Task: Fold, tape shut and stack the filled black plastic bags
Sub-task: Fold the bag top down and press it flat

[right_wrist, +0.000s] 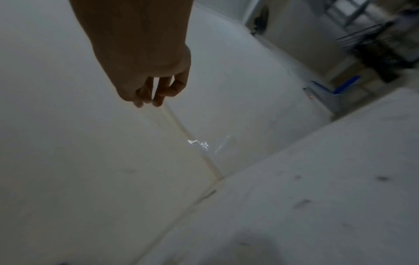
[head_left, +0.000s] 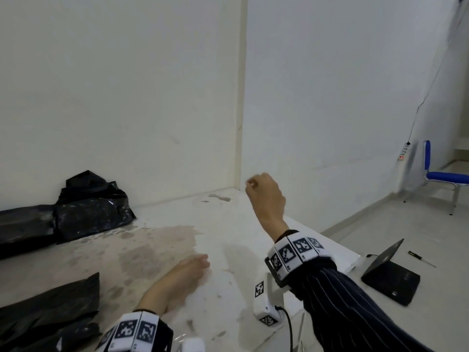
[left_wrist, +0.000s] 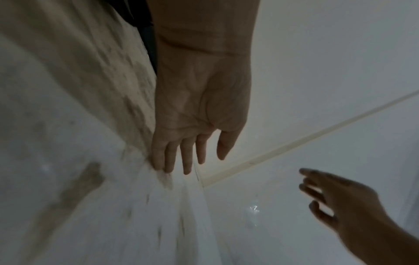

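Filled black plastic bags (head_left: 86, 212) lie against the wall at the back left of the white table (head_left: 228, 224). One is folded and glossy; a flatter one (head_left: 22, 224) lies beside it. Another black bag (head_left: 48, 311) lies at the near left corner. My left hand (head_left: 195, 264) (left_wrist: 188, 157) rests flat on the table with straight fingers and holds nothing. My right hand (head_left: 264, 191) (right_wrist: 154, 93) is raised above the table near the wall corner. Its fingers are loosely curled and empty. A crumpled clear scrap (right_wrist: 204, 144) (left_wrist: 254, 209) lies near that corner.
A brownish wet stain (head_left: 152, 250) spreads across the table's middle. The table's right edge (head_left: 355, 260) drops to the floor, where a half-open laptop (head_left: 390, 275) and a screwdriver (head_left: 421, 259) lie. A blue chair (head_left: 444, 176) and a power strip (head_left: 403, 152) stand at the far right.
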